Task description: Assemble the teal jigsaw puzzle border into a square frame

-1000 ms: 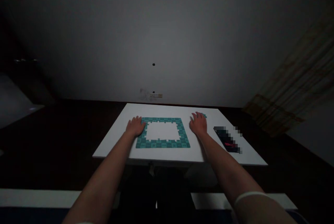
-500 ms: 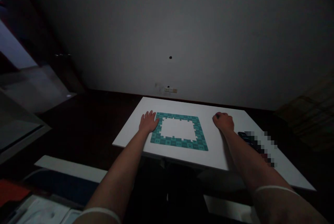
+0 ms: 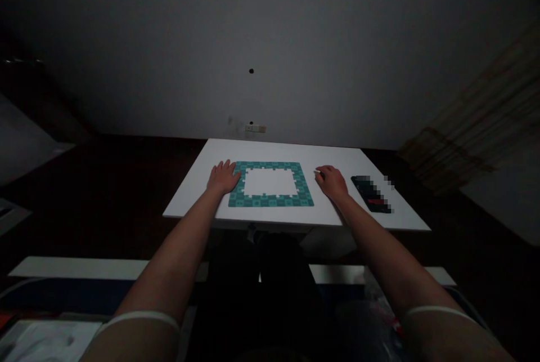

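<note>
A teal jigsaw border with a checkered pattern lies on the white table. Its middle is an open rectangle with knobbed inner edges, through which the white tabletop shows. My left hand rests flat with fingers spread, its thumb touching the border's left side. Just right of the border, my right hand is closed, knuckles up, low over the tabletop. A small dark object with a pale tip shows at its fingertips; its kind is not clear.
A dark phone-like item, partly pixelated, lies at the table's right side. Behind the table stands a grey wall with a socket strip. A pale bench edge and several items sit low near my arms.
My view has turned and levelled, so the table sits further left and higher in the picture. My right hand is slightly nearer the border, and the pale tip now shows. My left hand stays put.
</note>
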### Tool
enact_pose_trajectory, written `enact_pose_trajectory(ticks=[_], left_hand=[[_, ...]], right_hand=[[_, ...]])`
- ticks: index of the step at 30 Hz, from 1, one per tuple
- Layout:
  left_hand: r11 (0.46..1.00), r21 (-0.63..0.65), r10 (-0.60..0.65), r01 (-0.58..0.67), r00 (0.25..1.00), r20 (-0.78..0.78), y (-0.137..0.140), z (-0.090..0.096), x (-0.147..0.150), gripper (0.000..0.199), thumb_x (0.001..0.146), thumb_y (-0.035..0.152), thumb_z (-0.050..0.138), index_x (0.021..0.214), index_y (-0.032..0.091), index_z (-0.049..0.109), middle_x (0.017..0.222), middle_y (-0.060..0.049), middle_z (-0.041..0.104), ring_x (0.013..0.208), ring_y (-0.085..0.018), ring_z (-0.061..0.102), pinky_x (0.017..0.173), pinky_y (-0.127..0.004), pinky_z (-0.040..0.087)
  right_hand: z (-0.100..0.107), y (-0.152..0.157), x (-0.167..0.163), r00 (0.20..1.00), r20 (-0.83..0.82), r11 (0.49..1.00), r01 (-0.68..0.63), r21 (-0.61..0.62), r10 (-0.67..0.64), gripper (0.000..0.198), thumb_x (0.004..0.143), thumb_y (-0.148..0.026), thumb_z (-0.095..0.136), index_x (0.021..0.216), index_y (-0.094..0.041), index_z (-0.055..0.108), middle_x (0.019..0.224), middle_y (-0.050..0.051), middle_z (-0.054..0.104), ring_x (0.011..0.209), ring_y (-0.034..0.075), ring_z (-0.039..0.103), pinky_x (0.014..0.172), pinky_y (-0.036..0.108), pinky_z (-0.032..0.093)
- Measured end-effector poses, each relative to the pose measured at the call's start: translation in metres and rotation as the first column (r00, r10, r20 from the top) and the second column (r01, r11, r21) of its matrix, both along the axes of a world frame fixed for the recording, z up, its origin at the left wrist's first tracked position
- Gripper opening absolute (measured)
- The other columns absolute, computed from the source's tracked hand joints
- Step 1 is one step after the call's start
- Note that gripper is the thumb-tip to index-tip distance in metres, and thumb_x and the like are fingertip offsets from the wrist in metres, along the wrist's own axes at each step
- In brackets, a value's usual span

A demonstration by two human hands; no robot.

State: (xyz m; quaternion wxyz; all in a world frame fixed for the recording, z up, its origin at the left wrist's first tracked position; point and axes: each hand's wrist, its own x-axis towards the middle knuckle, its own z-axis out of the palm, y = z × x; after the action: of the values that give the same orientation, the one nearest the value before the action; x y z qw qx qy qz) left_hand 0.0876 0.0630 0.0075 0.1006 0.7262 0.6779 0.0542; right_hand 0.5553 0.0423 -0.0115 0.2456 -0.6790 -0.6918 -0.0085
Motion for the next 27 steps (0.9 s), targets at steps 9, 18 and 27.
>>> enact_pose_trajectory(ticks=[9,18,27], left_hand=[[0.999,0.021,-0.044,0.043,0.999,0.026,0.004,-0.012,0.000,0.082,0.132,0.060,0.046,0.204,0.020,0.052,0.217,-0.020,0.035,0.204,-0.047,0.030,0.165,-0.069,0.022],[0.999,0.039,-0.006,0.000,0.985,0.171,0.065,-0.001,0.004,0.065,0.130,0.056,0.045,0.175,0.029,0.085,0.201,-0.013,0.065,0.192,-0.040,0.055,0.159,-0.060,0.042],[0.997,0.072,-0.035,0.019,0.975,0.219,0.128,-0.002,0.022,0.060,0.126,0.060,0.054,0.162,0.032,0.092,0.193,-0.010,0.075,0.184,-0.042,0.063,0.155,-0.064,0.048]], right_hand=[[-0.012,0.024,0.006,0.998,-0.060,0.997,-0.031,0.077,0.036,0.041,0.112,-0.028,0.075,0.143,-0.026,0.101,0.148,0.025,0.091,0.138,0.050,0.084,0.119,0.063,0.070],[-0.003,0.089,-0.002,0.991,-0.079,0.993,-0.107,0.058,0.111,0.042,0.116,-0.028,0.077,0.152,-0.021,0.098,0.151,0.027,0.090,0.141,0.047,0.085,0.129,0.063,0.067],[-0.015,0.148,-0.012,0.962,-0.176,0.978,-0.204,0.048,0.210,0.067,0.109,-0.028,0.086,0.176,-0.020,0.084,0.160,0.023,0.091,0.145,0.048,0.088,0.132,0.065,0.069]])
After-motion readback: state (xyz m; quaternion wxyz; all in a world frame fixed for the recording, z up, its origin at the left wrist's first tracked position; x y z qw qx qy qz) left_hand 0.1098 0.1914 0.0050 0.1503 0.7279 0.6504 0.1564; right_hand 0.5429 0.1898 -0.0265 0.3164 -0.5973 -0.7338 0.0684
